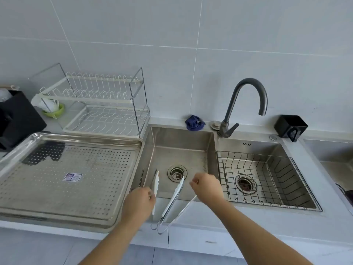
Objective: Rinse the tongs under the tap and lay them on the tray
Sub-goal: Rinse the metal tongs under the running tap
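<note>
With my left hand [139, 199] curled round one pair of tongs [156, 185] and my right hand [207, 186] pinching an arm of the second pair [174, 196], both over the sink's [183, 138] front edge, I should lift them tips-down toward the tap [248, 92], whose spout hangs over the other basin [257, 148], before starting the water.

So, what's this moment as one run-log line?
stage: pre-rinse | left hand: grips tongs | right hand: holds second tongs | place: over left basin | tap: no water seen | tray: no tongs
</note>
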The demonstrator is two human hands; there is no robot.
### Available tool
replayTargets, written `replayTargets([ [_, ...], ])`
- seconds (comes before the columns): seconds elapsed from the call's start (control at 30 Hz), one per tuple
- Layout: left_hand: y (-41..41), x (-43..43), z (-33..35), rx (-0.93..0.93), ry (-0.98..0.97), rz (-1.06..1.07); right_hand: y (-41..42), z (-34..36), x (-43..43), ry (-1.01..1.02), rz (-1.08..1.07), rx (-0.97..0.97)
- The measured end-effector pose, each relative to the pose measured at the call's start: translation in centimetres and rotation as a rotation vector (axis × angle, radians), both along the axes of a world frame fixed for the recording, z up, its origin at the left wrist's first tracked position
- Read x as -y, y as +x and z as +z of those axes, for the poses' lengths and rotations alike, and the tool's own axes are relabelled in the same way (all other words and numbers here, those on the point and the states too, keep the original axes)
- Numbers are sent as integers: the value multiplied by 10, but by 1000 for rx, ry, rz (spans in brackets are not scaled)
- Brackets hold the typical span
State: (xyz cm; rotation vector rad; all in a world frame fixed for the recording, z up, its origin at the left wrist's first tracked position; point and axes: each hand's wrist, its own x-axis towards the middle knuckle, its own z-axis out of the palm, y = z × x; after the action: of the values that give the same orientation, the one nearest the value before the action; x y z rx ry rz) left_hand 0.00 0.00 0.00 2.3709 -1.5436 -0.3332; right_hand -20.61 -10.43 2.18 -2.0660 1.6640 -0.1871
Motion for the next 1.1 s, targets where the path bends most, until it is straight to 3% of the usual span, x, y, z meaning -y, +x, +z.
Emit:
replayTargets([
  [0.13, -18, -13, -17, -18, 34, -37, -8, -28, -24, 150, -119, -50],
  [0.33, -32, -20, -35, 103, 114, -119, -9, -55, -35, 400, -286, 60],
  [0.73, -33, -27, -43, 126, 106, -147, 15, -62, -43, 515, -409, 180],
  [0.97, -29, -33, -43, 116, 84, -129, 3, -71, -39, 477, -452, 247],
  [1.1, -31, -35, -34, 161, -62, -159, -8, -62, -34, 442, -449, 385],
])
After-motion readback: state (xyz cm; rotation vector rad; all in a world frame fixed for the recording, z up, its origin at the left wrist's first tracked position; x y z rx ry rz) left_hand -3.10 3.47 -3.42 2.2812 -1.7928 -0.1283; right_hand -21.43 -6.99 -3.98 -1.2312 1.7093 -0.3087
